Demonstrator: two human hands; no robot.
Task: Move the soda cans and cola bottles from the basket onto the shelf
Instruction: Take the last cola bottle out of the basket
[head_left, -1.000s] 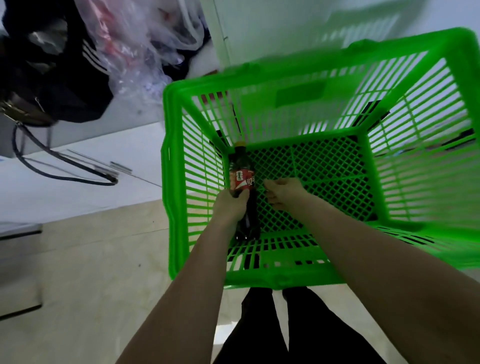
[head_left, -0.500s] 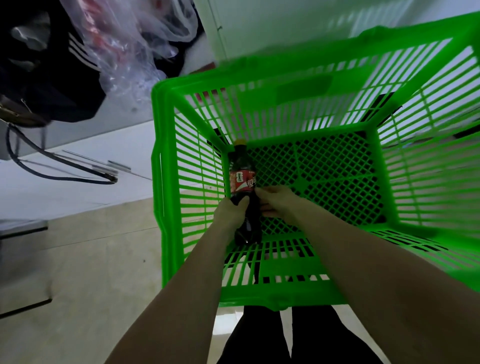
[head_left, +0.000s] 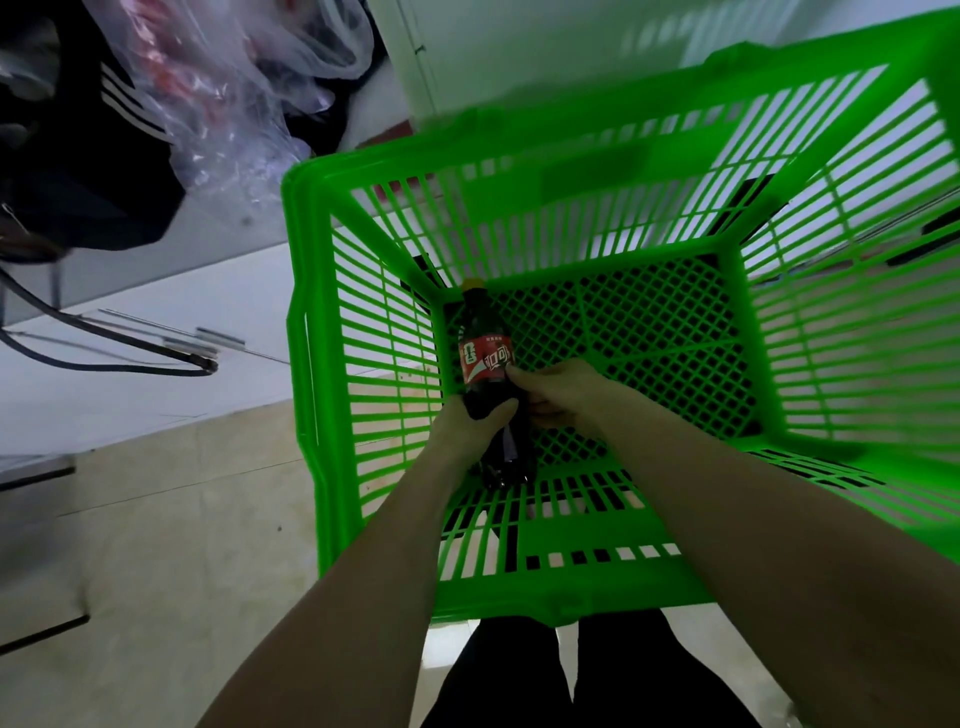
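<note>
A dark cola bottle (head_left: 484, 348) with a red label and yellow cap lies on the mesh floor of the green plastic basket (head_left: 571, 587), along its left wall, cap pointing away from me. My left hand (head_left: 470, 426) grips the bottle's lower body from the left. My right hand (head_left: 558, 389) holds the same bottle from the right, fingers curled at the label's edge. No other bottle or can shows in the basket. The shelf is out of view.
The basket stands on a beige tiled floor (head_left: 156, 519), just in front of my dark trouser legs (head_left: 571, 680). To the left lie a black cable (head_left: 119, 358), dark clothing (head_left: 78, 156) and clear plastic bags (head_left: 223, 104). White panels rise behind the basket.
My right hand moved left from the basket floor onto the cola bottle. My left hand slid slightly lower on it. The camera drew closer to the basket.
</note>
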